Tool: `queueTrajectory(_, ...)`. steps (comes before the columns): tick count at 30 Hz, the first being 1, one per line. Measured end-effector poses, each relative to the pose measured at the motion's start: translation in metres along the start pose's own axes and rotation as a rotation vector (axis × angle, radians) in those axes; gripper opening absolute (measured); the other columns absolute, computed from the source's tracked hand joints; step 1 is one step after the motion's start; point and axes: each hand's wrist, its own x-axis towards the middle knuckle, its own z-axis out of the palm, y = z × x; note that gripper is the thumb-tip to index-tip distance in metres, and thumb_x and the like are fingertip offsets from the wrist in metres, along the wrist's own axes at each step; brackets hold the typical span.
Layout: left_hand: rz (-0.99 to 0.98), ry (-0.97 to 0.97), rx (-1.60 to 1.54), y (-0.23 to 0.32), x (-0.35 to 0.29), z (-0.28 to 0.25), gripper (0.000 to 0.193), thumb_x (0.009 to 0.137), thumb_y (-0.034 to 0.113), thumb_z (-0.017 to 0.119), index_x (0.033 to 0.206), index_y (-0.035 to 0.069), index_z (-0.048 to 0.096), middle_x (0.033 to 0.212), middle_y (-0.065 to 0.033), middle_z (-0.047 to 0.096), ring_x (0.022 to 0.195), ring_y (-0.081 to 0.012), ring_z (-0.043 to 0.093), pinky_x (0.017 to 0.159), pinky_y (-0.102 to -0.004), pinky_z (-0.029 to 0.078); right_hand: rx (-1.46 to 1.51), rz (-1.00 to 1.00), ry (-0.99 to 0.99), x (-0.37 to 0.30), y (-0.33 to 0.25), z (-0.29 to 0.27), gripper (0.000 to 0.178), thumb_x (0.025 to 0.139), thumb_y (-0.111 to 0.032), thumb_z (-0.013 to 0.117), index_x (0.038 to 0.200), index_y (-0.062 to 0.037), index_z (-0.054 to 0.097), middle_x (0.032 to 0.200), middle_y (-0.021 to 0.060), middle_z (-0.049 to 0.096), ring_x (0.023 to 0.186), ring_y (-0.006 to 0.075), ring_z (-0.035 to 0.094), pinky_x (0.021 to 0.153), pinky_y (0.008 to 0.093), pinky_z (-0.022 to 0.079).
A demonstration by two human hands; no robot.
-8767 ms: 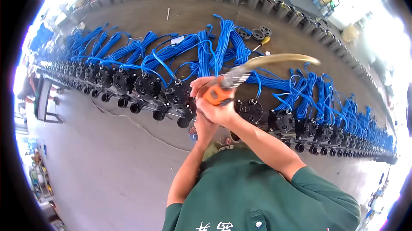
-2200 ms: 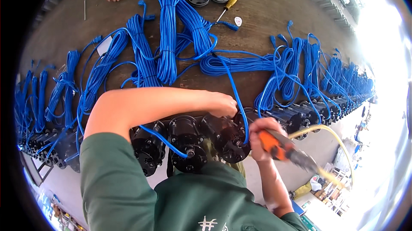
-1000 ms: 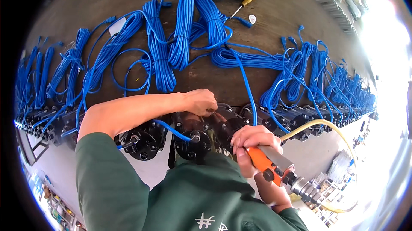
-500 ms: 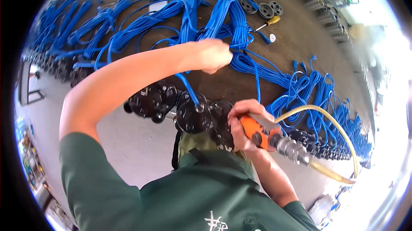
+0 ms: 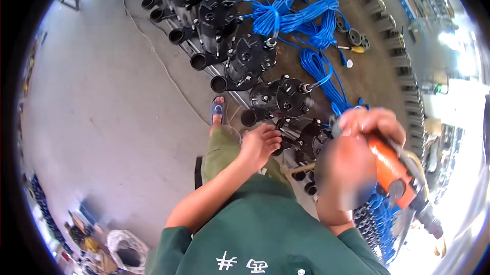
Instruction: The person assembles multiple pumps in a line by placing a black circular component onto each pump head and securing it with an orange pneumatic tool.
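My right hand (image 5: 375, 124) is closed around an orange pneumatic driver (image 5: 390, 165). The tool slants across the right side, its dark front end near the last of a row of black pumps with blue cables. My left hand (image 5: 261, 146) is closed at the side of this near black pump (image 5: 312, 139), its fingers curled over the dark outlet; the fingertips are partly hidden. Beside it stands another black pump (image 5: 293, 96), its bolted round lid tilted toward me. A smeared round patch covers part of my right forearm.
More black pumps (image 5: 250, 58) run in a line to the upper left. Coiled blue cables (image 5: 301, 14) lie on the brown surface behind, near a yellow-handled screwdriver (image 5: 357, 49) and grey round parts (image 5: 353, 36). A thin hose (image 5: 168, 73) crosses the grey floor. A white sack (image 5: 125, 239) stands lower left.
My left hand has come down from the blue cables to the near pump. My right hand has shifted right with the driver. The view has turned, showing more floor and pumps.
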Motion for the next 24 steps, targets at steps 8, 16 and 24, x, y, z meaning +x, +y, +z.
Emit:
queueTrajectory(8, 0.102, -0.146, -0.324, -0.051, 0.059, 0.007, 0.025, 0.105, 0.017, 0.042, 0.105, -0.003, 0.056, 0.095, -0.0158, 0.066, 0.079, -0.0258, 0.064, 0.071, -0.0379, 0.055, -0.075, 0.117, -0.092, -0.053, -0.015, -0.022, 0.030, 0.083, -0.002, 0.062, 0.111, -0.0013, 0.050, 0.094, 0.0131, 0.054, 0.061, 0.0163, 0.055, 0.060, 0.0327, 0.051)
queueTrajectory(16, 0.126, -0.186, -0.391, -0.046, 0.055, 0.010, 0.021, 0.103, 0.015, 0.044, 0.102, -0.001, 0.057, 0.091, -0.0147, 0.064, 0.081, -0.0260, 0.064, 0.070, -0.0379, 0.054, 0.410, 0.425, 0.201, -0.070, -0.011, -0.038, 0.030, 0.083, -0.002, 0.060, 0.112, -0.0024, 0.052, 0.101, 0.0099, 0.056, 0.076, 0.0156, 0.057, 0.078, 0.0313, 0.049)
queueTrajectory(24, 0.076, -0.212, -0.416, -0.040, 0.055, 0.009, 0.016, 0.102, 0.012, 0.047, 0.100, 0.000, 0.057, 0.090, -0.0142, 0.064, 0.080, -0.0253, 0.064, 0.069, -0.0375, 0.054, -0.034, 0.459, -0.014, -0.065, -0.016, -0.022, 0.035, 0.087, -0.007, 0.067, 0.118, -0.0018, 0.052, 0.113, 0.0074, 0.056, 0.101, 0.0162, 0.057, 0.097, 0.0309, 0.045)
